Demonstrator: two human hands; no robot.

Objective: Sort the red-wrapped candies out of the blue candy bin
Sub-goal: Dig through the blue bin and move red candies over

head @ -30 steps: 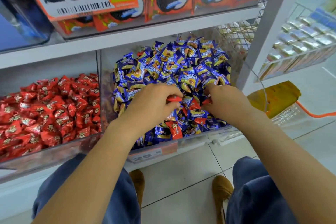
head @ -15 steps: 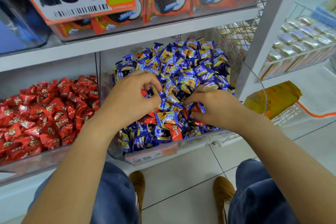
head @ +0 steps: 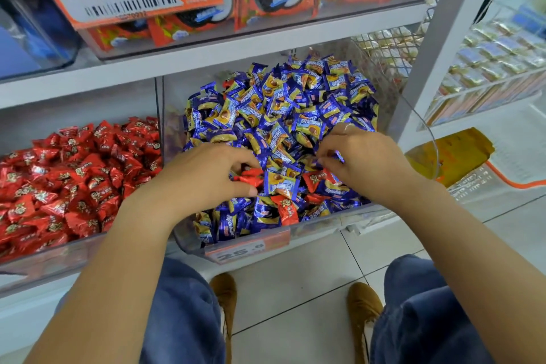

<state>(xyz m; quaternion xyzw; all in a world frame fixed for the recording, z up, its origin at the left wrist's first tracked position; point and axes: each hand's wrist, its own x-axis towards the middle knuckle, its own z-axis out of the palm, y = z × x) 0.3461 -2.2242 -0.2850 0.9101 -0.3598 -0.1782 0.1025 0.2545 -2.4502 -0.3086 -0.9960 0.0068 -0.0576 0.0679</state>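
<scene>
Both hands are inside the clear plastic bin (head: 189, 241) heaped with blue-and-gold wrapped candies (head: 283, 115): the left hand (head: 204, 177) has its fingers curled around red-wrapped candies (head: 251, 176) near the front middle of the heap, and the right hand (head: 363, 162) pinches a blue wrapper (head: 339, 156) between thumb and fingertips. More red foil-wrapped candies (head: 288, 208) lie among the blue ones close to the front edge, between and below the hands. Just left, behind a thin clear wall, stands the neighbour bin of red candies (head: 68, 174), open on top, and the white tiled floor (head: 295, 281) lies below the front edge.
</scene>
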